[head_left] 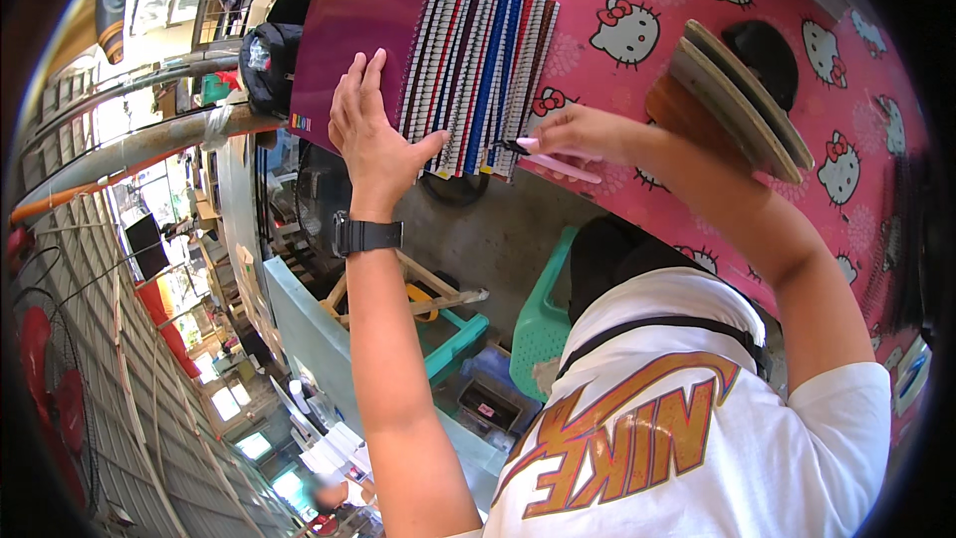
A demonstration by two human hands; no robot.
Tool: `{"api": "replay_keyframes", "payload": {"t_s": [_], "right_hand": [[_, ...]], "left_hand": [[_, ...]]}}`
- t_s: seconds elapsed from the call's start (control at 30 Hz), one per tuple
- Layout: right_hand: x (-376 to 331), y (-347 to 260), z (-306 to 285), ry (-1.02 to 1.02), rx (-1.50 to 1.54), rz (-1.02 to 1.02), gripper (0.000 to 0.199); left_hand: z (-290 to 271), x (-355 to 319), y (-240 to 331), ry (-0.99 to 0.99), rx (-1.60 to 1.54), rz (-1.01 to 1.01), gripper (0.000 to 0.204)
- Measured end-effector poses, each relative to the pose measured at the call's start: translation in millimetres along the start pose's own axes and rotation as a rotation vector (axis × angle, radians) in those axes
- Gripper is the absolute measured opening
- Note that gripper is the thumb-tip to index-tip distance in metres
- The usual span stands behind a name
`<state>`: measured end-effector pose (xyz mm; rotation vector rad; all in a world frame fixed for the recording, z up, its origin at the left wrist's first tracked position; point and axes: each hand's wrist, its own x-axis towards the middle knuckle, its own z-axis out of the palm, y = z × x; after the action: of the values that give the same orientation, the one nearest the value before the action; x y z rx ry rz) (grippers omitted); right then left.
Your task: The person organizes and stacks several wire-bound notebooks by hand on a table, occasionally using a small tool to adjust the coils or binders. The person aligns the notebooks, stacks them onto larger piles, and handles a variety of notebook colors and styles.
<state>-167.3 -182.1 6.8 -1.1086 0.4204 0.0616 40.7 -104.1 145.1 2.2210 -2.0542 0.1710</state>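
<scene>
A stack of several spiral-bound notebooks (478, 60) with a maroon cover on top (363, 30) lies on a pink table cover with a cartoon cat pattern (637, 0). My left hand (373, 134), with a black watch on the wrist, rests flat on the maroon cover, its thumb against the wire spirals. Beside the spiral edge, my right hand (583, 132) holds a pink pen (563, 165) whose dark end touches the bindings.
Thin round wooden boards (737, 100) and a black round object (762, 50) lie on the pink cover to the right. Below are a green plastic stool (543, 319), a wooden stool frame (428, 289), a black fan (319, 199) and a black bag (269, 60).
</scene>
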Motion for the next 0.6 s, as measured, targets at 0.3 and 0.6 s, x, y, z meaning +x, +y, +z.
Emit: {"api": "replay_keyframes", "payload": {"t_s": [0.3, 0.6], "right_hand": [[-12, 21, 25, 0.488, -1.150, -0.696, 0.037], [-8, 14, 29, 0.486, -1.329, -0.715, 0.033]], "left_hand": [[-1, 0, 1, 0.011, 0.008, 0.002, 0.103], [-1, -3, 0, 0.023, 0.012, -0.005, 0.103]]}}
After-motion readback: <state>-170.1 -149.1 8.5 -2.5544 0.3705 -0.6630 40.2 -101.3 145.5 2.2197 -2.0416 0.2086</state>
